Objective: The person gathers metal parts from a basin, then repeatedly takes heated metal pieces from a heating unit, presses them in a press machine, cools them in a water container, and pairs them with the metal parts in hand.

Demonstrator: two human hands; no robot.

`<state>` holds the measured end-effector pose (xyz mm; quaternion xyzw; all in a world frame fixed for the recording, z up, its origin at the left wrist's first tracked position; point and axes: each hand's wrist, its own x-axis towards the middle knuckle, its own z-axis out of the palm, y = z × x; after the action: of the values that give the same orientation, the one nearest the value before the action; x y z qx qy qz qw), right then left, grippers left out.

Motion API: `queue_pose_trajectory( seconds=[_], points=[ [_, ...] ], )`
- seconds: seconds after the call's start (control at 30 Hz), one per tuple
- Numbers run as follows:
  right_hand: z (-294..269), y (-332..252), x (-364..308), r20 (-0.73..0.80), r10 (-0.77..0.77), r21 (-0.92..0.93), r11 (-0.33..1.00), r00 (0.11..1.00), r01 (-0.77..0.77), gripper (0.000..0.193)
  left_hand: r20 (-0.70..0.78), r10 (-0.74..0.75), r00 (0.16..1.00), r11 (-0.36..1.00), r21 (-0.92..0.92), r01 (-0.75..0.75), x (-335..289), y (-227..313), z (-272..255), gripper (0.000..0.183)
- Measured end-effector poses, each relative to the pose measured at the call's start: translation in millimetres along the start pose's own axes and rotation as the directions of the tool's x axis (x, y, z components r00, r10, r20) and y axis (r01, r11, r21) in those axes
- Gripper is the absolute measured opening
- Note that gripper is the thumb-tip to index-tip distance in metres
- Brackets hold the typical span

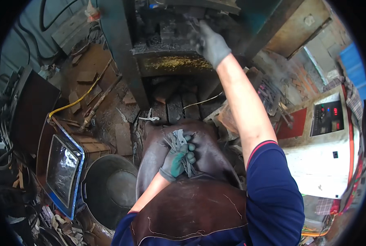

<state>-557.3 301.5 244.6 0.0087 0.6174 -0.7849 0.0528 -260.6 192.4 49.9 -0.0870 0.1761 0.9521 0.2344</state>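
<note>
My left hand (177,160), in a grey and green work glove, rests on the brown leather apron (191,201) over my lap. Its fingers are wrapped round several grey metal pieces (177,139), each with a wide head and a slim shank, like plier halves. Stretched far forward, my gloved right hand (215,44) is at the opening of a dark press machine (125,41), just under its upper block. Motion smears its fingers, and whether they hold anything is hidden. Yellowish grains lie along the machine's front ledge (176,62).
A deep round metal bucket (109,192) stands at my left beside a blue-framed panel (62,172). To the right is a white control cabinet (318,164) with a lit display. Loose metal pieces (149,117), bricks and a yellow hose (82,102) lie on the floor ahead.
</note>
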Motion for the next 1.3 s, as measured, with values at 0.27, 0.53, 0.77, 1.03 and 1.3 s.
queue_pose_trajectory(
  seconds=[0.27,0.53,0.77,1.03,1.3],
  points=[
    [10,69,-125,0.011,-0.083,0.094,0.992,0.996,0.082,0.017,0.028,0.047,0.999,0.997,-0.059,-0.045,-7,7,2,0.032],
    [73,79,-147,0.598,-0.239,0.28,0.957,0.765,0.08,0.059,-0.023,-0.047,0.999,0.998,0.045,0.048,-10,4,-1,0.031],
    [-248,175,-133,-0.265,0.272,0.78,0.625,0.925,0.04,0.012,-0.027,-0.018,0.999,0.996,0.084,0.02,-3,-2,2,0.031],
    [-239,134,-142,-0.541,0.237,0.523,0.846,0.807,0.101,0.012,-0.055,-0.009,0.998,0.997,0.082,0.013,-2,-3,5,0.031],
    [-91,40,-145,-0.065,-0.035,0.086,0.995,0.997,0.04,0.021,-0.04,-0.015,0.999,0.999,0.052,0.017,-2,-5,-4,0.031]
  ],
)
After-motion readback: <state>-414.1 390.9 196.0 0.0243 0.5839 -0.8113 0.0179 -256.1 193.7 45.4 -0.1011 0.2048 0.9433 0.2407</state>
